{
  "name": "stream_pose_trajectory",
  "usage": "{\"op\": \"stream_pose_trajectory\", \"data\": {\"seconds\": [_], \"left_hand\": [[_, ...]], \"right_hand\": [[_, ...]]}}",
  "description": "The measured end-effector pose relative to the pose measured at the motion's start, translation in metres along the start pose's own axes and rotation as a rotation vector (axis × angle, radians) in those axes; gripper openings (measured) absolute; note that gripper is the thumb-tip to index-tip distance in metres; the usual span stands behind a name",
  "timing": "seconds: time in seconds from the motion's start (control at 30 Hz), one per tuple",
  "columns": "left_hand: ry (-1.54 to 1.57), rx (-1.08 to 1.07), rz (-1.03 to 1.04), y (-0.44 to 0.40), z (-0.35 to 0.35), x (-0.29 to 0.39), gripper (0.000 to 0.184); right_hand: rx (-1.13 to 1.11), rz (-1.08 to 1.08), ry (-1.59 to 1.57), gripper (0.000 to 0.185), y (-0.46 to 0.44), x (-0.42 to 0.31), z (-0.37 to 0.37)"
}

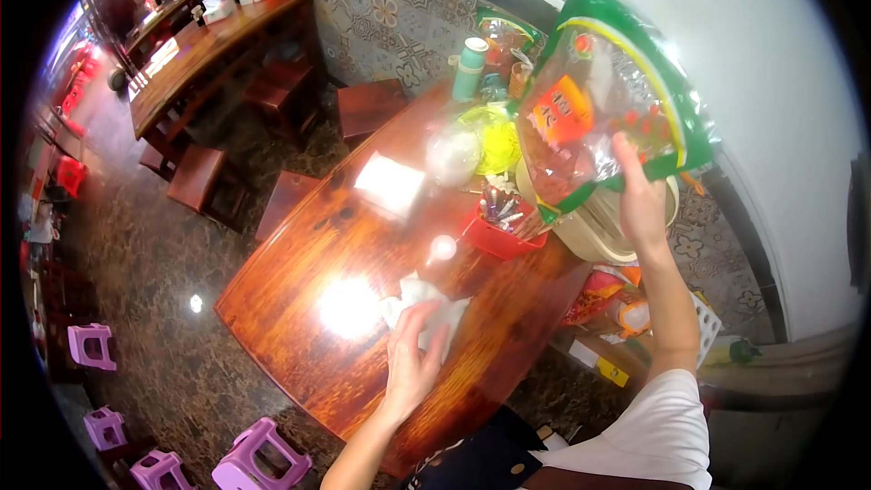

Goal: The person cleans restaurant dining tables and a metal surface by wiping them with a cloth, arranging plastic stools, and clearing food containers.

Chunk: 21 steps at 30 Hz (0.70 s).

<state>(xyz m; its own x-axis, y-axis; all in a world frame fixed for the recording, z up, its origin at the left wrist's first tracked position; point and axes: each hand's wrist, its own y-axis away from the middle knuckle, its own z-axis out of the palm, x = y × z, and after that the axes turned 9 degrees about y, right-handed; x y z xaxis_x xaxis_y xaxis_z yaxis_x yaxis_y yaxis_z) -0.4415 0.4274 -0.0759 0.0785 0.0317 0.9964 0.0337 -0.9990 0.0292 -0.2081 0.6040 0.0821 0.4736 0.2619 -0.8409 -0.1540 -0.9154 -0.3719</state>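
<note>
My right hand [641, 200] grips a clear plastic food bag [594, 100] with green edges and an orange label, raised above the back right of the table. A cream-coloured tub [590, 234] stands beneath the bag, partly hidden by it. My left hand [415, 356] is on a crumpled white cloth [445, 316] on the shiny wooden table [299, 308], its fingers curled against the fabric. Beyond it, a red basket [508, 240] holds several pens and small items.
Behind the basket are a bright yellow-green bundle [494, 141], a teal bottle [470, 68] and a white paper stack [390, 183]. Wooden stools [204, 180] and purple plastic stools [261, 458] stand on the floor. Packages [612, 299] lie below the table's right edge.
</note>
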Motion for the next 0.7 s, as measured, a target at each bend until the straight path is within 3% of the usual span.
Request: {"op": "stream_pose_trajectory", "data": {"seconds": [0.1, 0.13, 0.17, 0.2, 0.23, 0.27, 0.3, 0.33, 0.4, 0.47, 0.5, 0.53, 0.57, 0.6, 0.67, 0.7], "left_hand": [[0.364, 0.097, -0.057, -0.014, 0.010, 0.011, 0.061], [0.594, 0.109, -0.087, -0.022, 0.009, 0.000, 0.072], [0.764, 0.119, -0.194, -0.026, 0.008, -0.007, 0.077], [1.019, 0.090, -0.271, -0.026, 0.008, -0.016, 0.081], [1.272, 0.057, -0.352, -0.024, 0.008, -0.024, 0.087], [1.304, -0.117, -0.334, -0.025, 0.005, -0.028, 0.094], [1.407, 0.157, -0.289, -0.016, 0.008, -0.026, 0.095], [1.382, 0.202, -0.286, -0.011, 0.003, -0.036, 0.095], [1.351, 0.285, -0.264, 0.003, -0.017, -0.055, 0.095], [1.372, 0.253, -0.275, 0.027, -0.040, -0.069, 0.094], [1.396, 0.229, -0.235, 0.045, -0.053, -0.103, 0.094], [1.364, 0.244, -0.229, 0.056, -0.064, -0.110, 0.093], [1.377, 0.272, -0.227, 0.061, -0.068, -0.111, 0.089], [1.390, 0.299, -0.225, 0.067, -0.072, -0.112, 0.086], [1.498, 0.375, -0.233, 0.071, -0.078, -0.114, 0.078], [1.494, 0.216, -0.156, 0.069, -0.083, -0.130, 0.076]], "right_hand": [[-0.253, -0.007, 0.143, 0.024, 0.035, 0.000, -0.005], [-0.369, -0.248, 0.225, 0.022, 0.043, 0.009, -0.006], [-0.518, -0.036, 0.098, 0.021, 0.053, -0.006, -0.002], [-0.768, -0.266, 0.299, 0.024, 0.051, -0.005, 0.001], [-0.864, -0.386, 0.098, 0.025, 0.065, 0.000, 0.015], [-1.159, -0.261, -0.084, 0.047, 0.060, -0.029, 0.014], [-1.291, -0.220, 0.067, 0.036, 0.052, -0.026, 0.023], [-1.422, -0.173, 0.217, 0.027, 0.038, -0.016, 0.034], [-1.267, -0.090, 0.359, 0.019, 0.000, 0.015, 0.052], [-0.706, 0.055, 0.444, 0.018, -0.057, 0.096, 0.086], [-0.513, -0.021, 0.444, 0.019, -0.094, 0.155, 0.104], [-0.457, 0.114, 0.354, 0.022, -0.126, 0.199, 0.116], [-0.400, 0.160, 0.506, 0.022, -0.147, 0.211, 0.124], [-0.421, 0.069, 0.755, 0.025, -0.166, 0.234, 0.136], [-0.443, 0.326, 0.785, 0.027, -0.179, 0.232, 0.158], [-0.452, 0.455, 0.796, 0.028, -0.184, 0.232, 0.167]]}}
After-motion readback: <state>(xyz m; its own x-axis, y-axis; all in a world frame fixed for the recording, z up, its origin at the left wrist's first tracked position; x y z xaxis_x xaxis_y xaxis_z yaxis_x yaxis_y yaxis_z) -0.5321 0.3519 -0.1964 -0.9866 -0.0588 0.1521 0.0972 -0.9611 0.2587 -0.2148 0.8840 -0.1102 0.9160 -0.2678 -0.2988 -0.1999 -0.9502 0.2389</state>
